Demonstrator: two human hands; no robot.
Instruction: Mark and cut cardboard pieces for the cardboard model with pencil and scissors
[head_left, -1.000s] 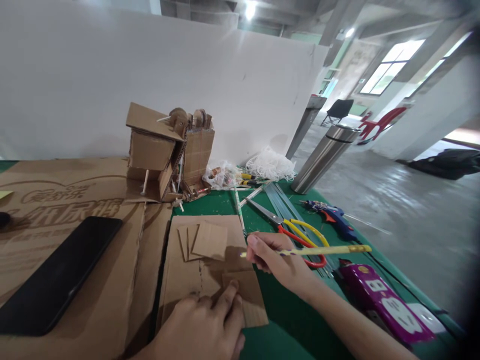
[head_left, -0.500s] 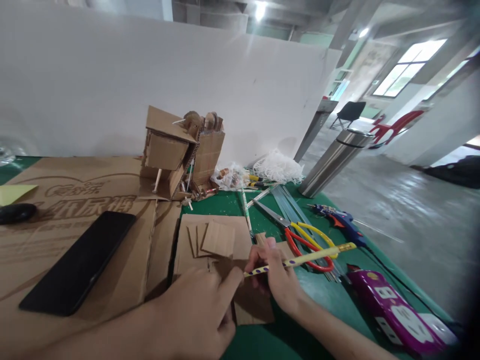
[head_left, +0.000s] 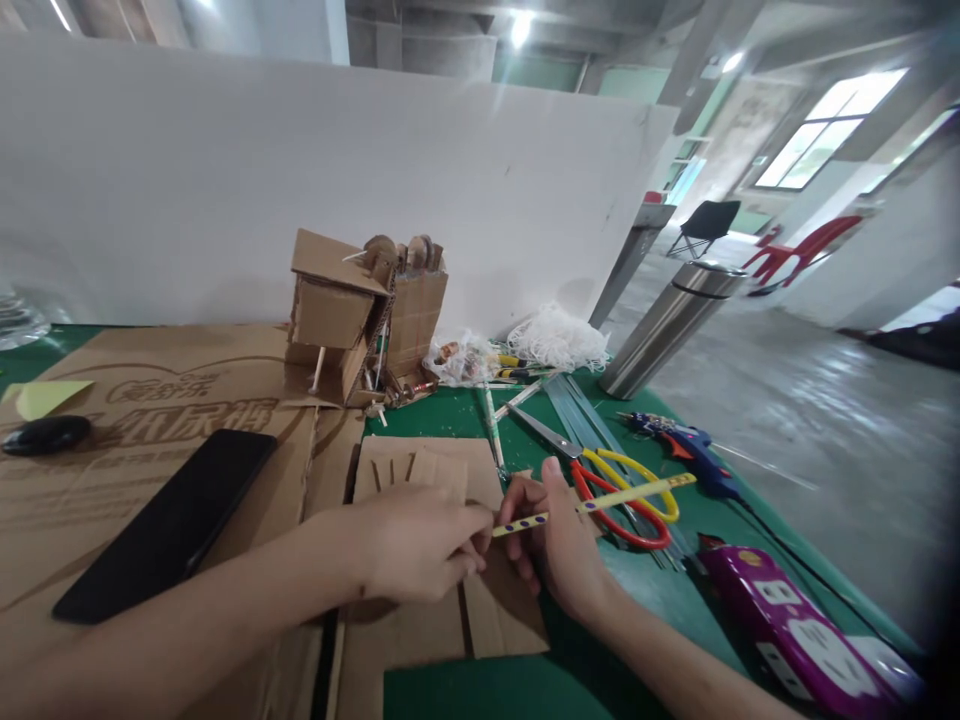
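Best done with the left hand (head_left: 420, 545) pressed flat on the cardboard piece (head_left: 495, 610) lying on the green mat, right hand (head_left: 559, 540) pinching the pencil (head_left: 592, 503) low, tip steady.

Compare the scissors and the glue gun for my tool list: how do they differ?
The scissors have yellow and red loop handles and bare metal blades; the glue gun is blue with an orange trigger. The scissors lie nearer the right hand; the glue gun lies farther right. Both rest on the green table.
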